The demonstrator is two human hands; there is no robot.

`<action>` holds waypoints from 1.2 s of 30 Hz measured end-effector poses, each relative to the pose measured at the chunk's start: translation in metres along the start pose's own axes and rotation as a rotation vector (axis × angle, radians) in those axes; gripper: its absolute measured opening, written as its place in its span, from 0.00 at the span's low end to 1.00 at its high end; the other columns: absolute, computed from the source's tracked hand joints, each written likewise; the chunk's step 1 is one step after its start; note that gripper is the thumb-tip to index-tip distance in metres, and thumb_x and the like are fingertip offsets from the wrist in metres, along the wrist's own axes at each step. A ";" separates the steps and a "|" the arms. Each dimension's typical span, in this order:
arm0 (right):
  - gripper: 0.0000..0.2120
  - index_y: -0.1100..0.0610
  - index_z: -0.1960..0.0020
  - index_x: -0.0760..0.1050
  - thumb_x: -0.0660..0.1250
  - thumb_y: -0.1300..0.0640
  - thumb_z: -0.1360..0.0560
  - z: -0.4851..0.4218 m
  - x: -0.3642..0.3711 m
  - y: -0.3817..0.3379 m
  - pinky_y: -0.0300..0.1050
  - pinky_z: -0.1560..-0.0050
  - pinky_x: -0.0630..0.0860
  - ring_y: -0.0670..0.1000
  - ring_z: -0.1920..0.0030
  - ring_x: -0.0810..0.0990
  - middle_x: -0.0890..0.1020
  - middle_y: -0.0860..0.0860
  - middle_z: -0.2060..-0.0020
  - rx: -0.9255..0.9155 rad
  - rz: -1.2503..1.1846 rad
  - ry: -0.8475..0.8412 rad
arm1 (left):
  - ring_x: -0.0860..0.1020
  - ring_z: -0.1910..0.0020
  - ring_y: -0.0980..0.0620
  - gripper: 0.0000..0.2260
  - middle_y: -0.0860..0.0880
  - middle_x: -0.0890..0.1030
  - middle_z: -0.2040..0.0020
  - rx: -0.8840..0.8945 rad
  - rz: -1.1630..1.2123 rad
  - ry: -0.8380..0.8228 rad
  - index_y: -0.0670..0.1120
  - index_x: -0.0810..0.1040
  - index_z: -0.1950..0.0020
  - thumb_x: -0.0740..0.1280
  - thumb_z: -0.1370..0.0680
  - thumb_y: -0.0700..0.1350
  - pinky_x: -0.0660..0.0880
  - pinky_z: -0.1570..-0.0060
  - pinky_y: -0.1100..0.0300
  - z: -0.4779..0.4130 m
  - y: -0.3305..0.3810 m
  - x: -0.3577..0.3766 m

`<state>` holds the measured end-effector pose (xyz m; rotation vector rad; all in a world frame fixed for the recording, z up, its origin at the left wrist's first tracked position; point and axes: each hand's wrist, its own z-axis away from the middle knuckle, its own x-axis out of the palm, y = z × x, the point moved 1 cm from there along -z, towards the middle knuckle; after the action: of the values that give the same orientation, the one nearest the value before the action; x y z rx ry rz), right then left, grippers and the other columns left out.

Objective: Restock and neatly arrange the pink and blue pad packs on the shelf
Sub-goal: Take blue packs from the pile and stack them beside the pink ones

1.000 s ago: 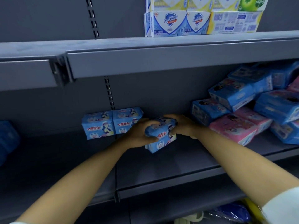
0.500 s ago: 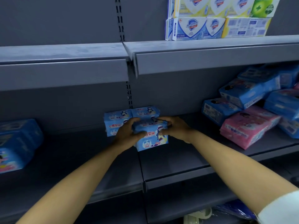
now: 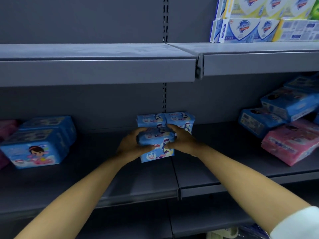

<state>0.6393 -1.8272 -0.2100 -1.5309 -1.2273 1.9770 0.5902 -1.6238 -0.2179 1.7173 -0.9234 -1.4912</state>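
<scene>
A blue pad pack (image 3: 156, 145) stands on the grey middle shelf (image 3: 155, 180), gripped from both sides. My left hand (image 3: 132, 144) curls round its left edge and my right hand (image 3: 181, 139) round its right edge. Right behind it, against the back wall, two more blue packs (image 3: 165, 119) stand side by side. At the right lies a loose heap of blue packs (image 3: 276, 107) with a pink pack (image 3: 291, 144) in front. A stack of larger blue packs (image 3: 38, 144) sits at the left.
Soap boxes (image 3: 259, 23) are stacked on the upper shelf at the top right. A dark pink pack (image 3: 6, 128) shows at the far left edge. A slotted upright (image 3: 164, 97) divides the two shelf bays. Below is another grey shelf.
Both hands have carried the blue pack back towards the two packs at the wall. The view has swung left, bringing the left stack into sight.
</scene>
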 end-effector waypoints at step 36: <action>0.47 0.60 0.24 0.50 0.77 0.57 0.33 -0.037 0.026 -0.008 0.53 0.36 0.72 0.58 0.34 0.68 0.59 0.56 0.29 -0.231 0.784 0.123 | 0.76 0.39 0.49 0.47 0.45 0.72 0.32 0.008 -0.291 -0.017 0.48 0.49 0.22 0.77 0.31 0.44 0.75 0.43 0.57 -0.032 -0.024 0.008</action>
<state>0.6622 -1.7890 -0.2206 -2.4945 -0.8943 2.1621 0.6243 -1.6167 -0.2385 1.9102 -0.7100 -1.6907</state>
